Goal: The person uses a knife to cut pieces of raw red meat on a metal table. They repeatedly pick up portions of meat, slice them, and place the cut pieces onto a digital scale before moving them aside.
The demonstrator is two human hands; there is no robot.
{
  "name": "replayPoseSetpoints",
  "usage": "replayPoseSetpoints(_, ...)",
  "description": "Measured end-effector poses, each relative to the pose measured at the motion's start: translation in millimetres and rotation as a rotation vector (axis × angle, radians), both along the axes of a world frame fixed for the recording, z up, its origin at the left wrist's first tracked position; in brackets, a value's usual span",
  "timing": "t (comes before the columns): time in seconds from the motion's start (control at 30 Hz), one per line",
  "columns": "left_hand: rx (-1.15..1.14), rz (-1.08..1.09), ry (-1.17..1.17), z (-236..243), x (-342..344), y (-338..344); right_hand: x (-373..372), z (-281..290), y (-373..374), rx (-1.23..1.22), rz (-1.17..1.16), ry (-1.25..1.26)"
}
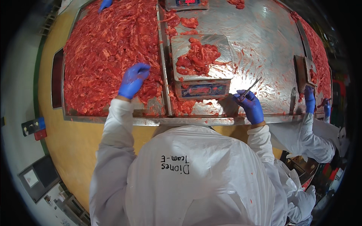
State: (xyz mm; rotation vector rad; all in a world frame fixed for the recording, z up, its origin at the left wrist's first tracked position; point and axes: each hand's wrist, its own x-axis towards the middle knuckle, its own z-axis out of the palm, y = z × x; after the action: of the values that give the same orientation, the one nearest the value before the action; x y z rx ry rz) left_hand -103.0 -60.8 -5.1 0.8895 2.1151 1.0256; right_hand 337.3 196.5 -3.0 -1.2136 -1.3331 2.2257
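Second scale (186,3): cut off by the top edge. Co-worker's gloved hand (105,4) (top left): only fingertips visible. Skewer (252,87) tip: too thin to resolve.

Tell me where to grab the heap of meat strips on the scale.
Probably best from above: the meat heap lies loose and flat on the scale platform. Scoop under its near edge, where the strips pile thickest; the right hand holds a metal skewer.

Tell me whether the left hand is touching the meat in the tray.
Touching: the head view shows the left hand lying palm down on the red meat, fingers pressed onto the heap, no gap showing.
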Motion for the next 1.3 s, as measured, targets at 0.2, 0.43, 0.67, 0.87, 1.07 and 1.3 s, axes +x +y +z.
replayPoseSetpoints(0.2,0.110,0.126,0.143,-0.9,0.8,34.8,-21.0,24.8,19.1,0.348,0.221,-0.042)
replayPoseSetpoints(0.43,0.235,-0.546,-0.135,43.1,83.6,157.0,-160.3,38.4,-1.9,0.296,0.412,0.170)
replayPoseSetpoints(0.67,0.233,-0.243,0.488,25.1,79.4,69.5,-94.8,23.0,-25.5,-0.107,0.766,0.264)
replayPoseSetpoints(0.87,0.245,-0.255,0.526,14.8,94.6,56.7,-143.2,16.5,-40.4,-0.189,0.678,0.109)
replayPoseSetpoints(1.07,0.172,-0.053,0.212,-1.1,74.0,16.4,-154.3,1.3,-65.1,-0.155,0.674,0.134)
replayPoseSetpoints(1.3,0.008,0.100,0.185,-35.8,45.5,-56.4,-124.4,6.1,-76.7,0.199,0.999,0.066)
